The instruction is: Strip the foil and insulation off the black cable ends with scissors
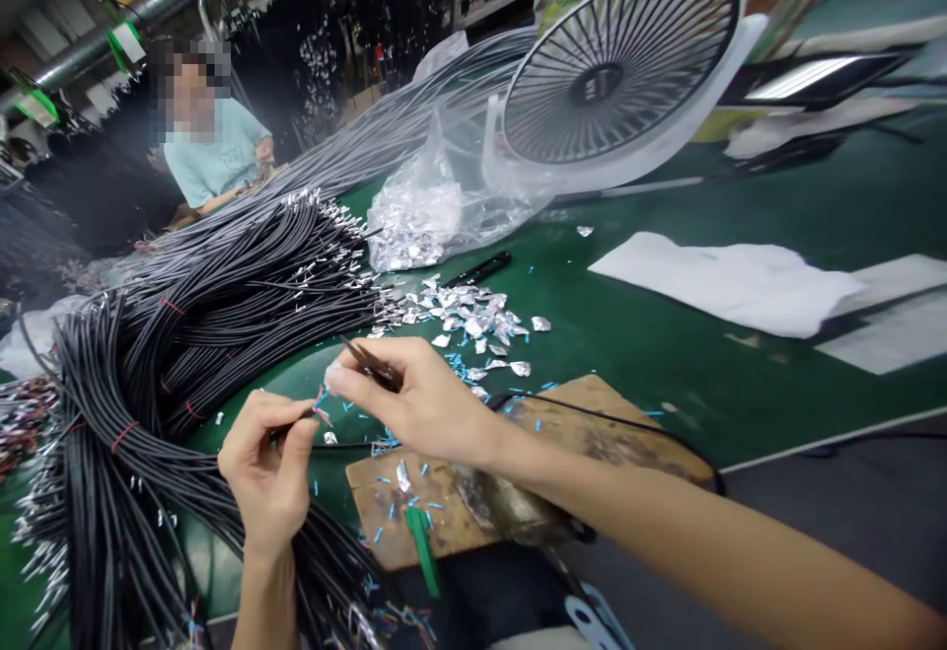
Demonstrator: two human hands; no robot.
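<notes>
My left hand [267, 463] is closed, thumb and forefinger pinching a black cable near its stripped end. Thin coloured wires [322, 403], blue and reddish, fan out from that end. Just above and to the right, my right hand [414, 394] is closed around a dark, narrow, pointed tool [374, 364] whose tip points up and left. Its kind is not clear. The right thumb and forefinger are at the wire ends; whether they grip a wire I cannot tell. Torn foil scraps [473, 315] and small blue bits lie beyond my right hand.
Bundles of black cables [244, 325] cover the left side. A fan [607, 78] and a clear plastic bag [436, 206] stand at the back. A stained wooden board [385, 522] lies at the front edge, with a green-handled item [423, 551]. Another person [214, 157] sits beyond the cables.
</notes>
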